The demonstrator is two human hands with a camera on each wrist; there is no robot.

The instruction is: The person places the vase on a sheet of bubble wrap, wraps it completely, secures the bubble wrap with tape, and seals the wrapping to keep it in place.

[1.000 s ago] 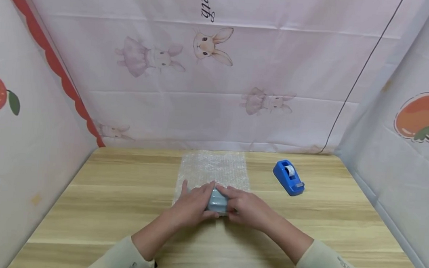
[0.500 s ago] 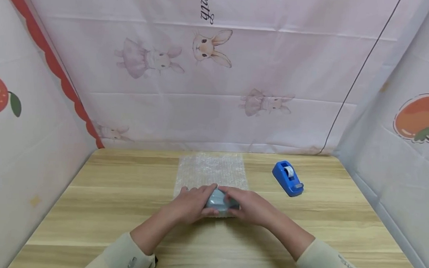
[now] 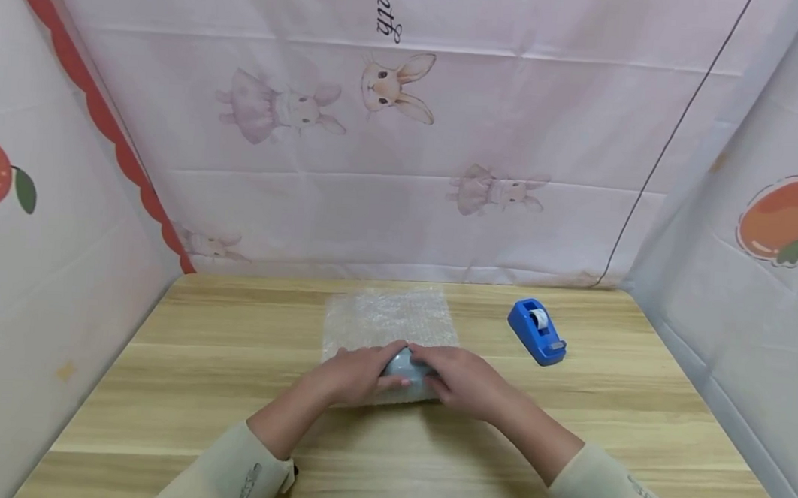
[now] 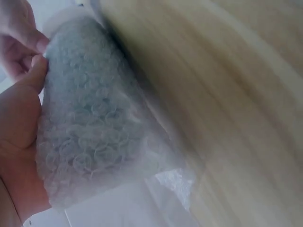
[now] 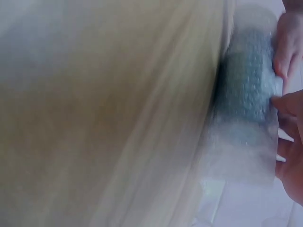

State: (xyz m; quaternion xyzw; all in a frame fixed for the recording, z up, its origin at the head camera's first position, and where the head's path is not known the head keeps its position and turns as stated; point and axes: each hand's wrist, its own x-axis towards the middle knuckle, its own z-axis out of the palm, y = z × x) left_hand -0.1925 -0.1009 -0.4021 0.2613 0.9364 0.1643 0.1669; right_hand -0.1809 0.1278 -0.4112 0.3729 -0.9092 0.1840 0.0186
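A pale blue, roughly cylindrical object (image 3: 406,365) lies crosswise at the near end of a clear bubble wrap sheet (image 3: 390,318). Its near side is covered by the wrap, whose bubbles show plainly in the left wrist view (image 4: 90,113). My left hand (image 3: 355,374) grips the roll from the left, thumb along the near side and fingers over the top. From the right, my right hand (image 3: 465,376) holds it the same way. The fingertips of both hands meet close together on top. Both ends of the object are hidden under the palms in the head view.
A blue tape dispenser (image 3: 537,331) with a roll of tape stands at the right rear of the wooden table (image 3: 217,360). Behind the table hangs a pink rabbit-print cloth (image 3: 387,226), with white fruit-print walls on both sides.
The right hand's fingers have shifted and taken a fresh hold at the right. Wrap now covers more of the object's near side, and the flat sheet has turned slightly.
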